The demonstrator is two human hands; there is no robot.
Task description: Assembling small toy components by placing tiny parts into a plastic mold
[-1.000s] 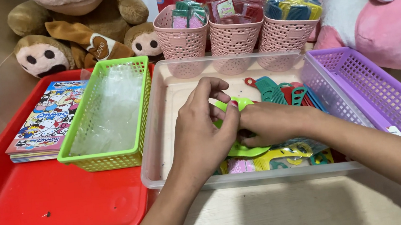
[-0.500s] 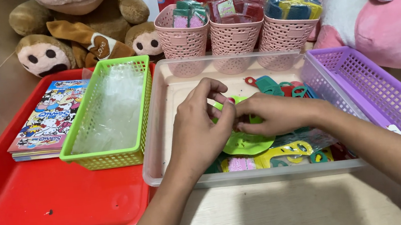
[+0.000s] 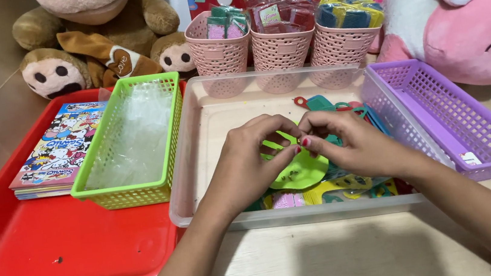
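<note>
Fingertips of the left hand (image 3: 248, 168) and right hand (image 3: 349, 145) pinch a lime-green plastic toy piece (image 3: 300, 169) together, above the clear plastic bin (image 3: 198, 155), near its front edge.

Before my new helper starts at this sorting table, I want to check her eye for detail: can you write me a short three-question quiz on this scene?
1. True or false: both hands grip the same green plastic piece over the clear bin.
2. What lies inside the green basket?
A. Combs
B. Clear plastic bags
C. Booklets
3. How many pink baskets stand behind the clear bin, and on which tray does the stack of booklets lie?

Key
1. True: fingertips of both hands pinch it.
2. B
3. Three; the red tray.
</note>
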